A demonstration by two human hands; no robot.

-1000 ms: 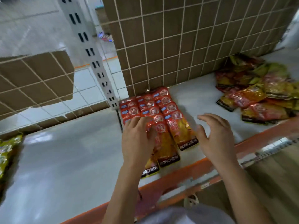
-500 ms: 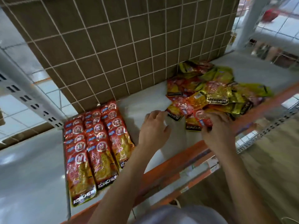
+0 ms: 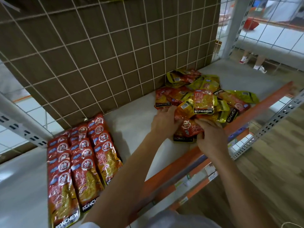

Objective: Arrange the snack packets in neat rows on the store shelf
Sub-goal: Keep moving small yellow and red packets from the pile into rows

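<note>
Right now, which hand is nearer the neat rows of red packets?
Left. The left hand is at the loose pile's near-left edge, closer to the rows; the right hand is farther right.

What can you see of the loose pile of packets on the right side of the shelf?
The pile is an untidy heap of glossy foil-like packets, red, orange and yellow-green, several printed KONCHEW on a black band. They overlap at many angles, some face down. It lies on the white shelf, between the wire grid behind and the orange front rail. Both hands touch its near edge: left hand, right hand on a red packet.
</note>
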